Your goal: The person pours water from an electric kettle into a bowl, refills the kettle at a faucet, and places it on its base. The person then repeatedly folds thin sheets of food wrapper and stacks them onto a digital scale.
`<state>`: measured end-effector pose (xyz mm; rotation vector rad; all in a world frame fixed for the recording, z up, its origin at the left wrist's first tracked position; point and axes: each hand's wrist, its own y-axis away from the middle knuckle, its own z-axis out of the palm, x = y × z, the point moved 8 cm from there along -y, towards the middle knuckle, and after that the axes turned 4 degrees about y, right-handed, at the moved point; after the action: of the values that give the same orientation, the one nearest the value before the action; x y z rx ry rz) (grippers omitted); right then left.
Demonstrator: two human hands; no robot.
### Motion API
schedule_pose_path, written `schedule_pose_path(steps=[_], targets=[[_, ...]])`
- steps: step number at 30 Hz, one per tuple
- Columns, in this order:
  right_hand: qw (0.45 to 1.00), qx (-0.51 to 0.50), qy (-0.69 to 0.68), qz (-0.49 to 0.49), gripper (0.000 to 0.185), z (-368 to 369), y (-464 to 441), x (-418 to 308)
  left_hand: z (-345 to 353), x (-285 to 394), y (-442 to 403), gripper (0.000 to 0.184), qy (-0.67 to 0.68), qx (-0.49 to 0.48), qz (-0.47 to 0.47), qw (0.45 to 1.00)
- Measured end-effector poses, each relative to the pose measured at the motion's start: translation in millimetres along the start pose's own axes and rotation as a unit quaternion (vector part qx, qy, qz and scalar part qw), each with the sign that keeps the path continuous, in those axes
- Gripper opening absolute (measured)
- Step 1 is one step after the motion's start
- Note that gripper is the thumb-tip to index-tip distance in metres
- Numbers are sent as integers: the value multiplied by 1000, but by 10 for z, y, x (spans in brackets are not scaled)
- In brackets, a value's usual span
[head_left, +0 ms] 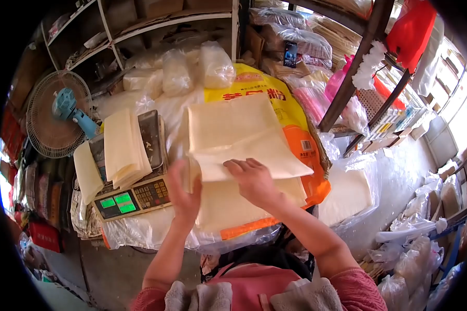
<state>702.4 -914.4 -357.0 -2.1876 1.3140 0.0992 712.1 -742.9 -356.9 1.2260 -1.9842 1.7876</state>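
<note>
Thin cream-coloured sheets [233,124] lie in front of me on a plastic-covered surface, the top one folded over toward me. My right hand [251,179] presses on the sheets near the fold, its fingers bent together. At their left edge is my left hand [184,189], slightly blurred, upright with thumb and fingers apart and nothing between them. More cream sheets [249,202] lie beneath, nearer to me. On the left, a digital scale [140,199] with green displays carries a folded stack of similar sheets [124,150].
A fan [59,114] stands at the left behind the scale. Clear bags of goods [215,65] sit at the back. A yellow and orange printed sack [303,135] lies under the sheets. A metal post [350,67] rises at the right, beside shelves.
</note>
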Motion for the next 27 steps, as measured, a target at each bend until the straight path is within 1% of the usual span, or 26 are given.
schedule_pose_path(steps=[1,2,3,4,5,6,7,8,9,10,11,12,13,14,15,16,17,18,21,22,24,25,27], targets=[[997,65,-33,-24,44,-247,6,-51,2,-276,63,52,113,11,-84,990],[989,84,-77,-94,37,-470,49,-155,39,-661,218,56,224,23,-168,960],[991,70,-59,-94,36,-482,152,-111,79,-858,344,61,330,35,-250,910],[993,55,-41,-94,36,-474,289,-88,131,-822,446,61,324,0,-243,914],[994,39,-23,-95,36,-467,428,-61,145,-802,483,61,242,-52,-179,952],[996,14,-65,-59,37,-368,576,100,174,-856,572,61,156,-107,-114,975],[994,-13,-109,-21,38,-155,771,328,198,-844,695,62,67,-163,-50,983],[987,-42,-154,19,39,66,975,540,183,-836,777,49,138,-176,-128,966],[946,-61,-290,128,32,233,1113,760,246,-630,762,43,95,-299,100,944],[891,-25,-367,267,30,335,1266,1009,320,-787,853,42,93,-371,0,924],[810,13,-431,397,29,413,1364,1182,376,-929,965,42,91,-435,-98,890],[837,-19,-353,418,30,379,1286,1220,379,-1000,873,47,119,-386,-223,887],[856,-48,-273,436,30,294,1184,1245,437,-1002,818,51,146,-331,-341,868],[869,-75,-189,451,31,235,1129,1275,476,-1008,858,56,170,-270,-452,833],[881,-65,-173,436,31,263,1082,1306,487,-925,765,59,65,-260,-352,897],[893,-53,-155,420,30,340,1042,1362,523,-829,700,63,-39,-242,-242,939],[904,-42,-137,403,30,369,982,1394,530,-698,631,67,-143,-217,-126,957],[908,-78,-97,399,47,413,947,1432,639,-583,644,78,-186,-281,-25,941],[943,-18,29,332,71,330,826,1313,866,-585,896,78,-224,-417,-8,881],[963,-34,67,259,77,314,722,1198,887,-620,923,81,-248,-424,13,871],[981,-60,144,112,88,254,573,948,919,-698,909,73,-257,-421,42,869],[978,-121,136,105,87,305,601,955,932,-728,881,69,-260,-421,58,867],[959,-243,119,89,85,388,734,986,805,-845,757,56,-215,-423,97,875]])
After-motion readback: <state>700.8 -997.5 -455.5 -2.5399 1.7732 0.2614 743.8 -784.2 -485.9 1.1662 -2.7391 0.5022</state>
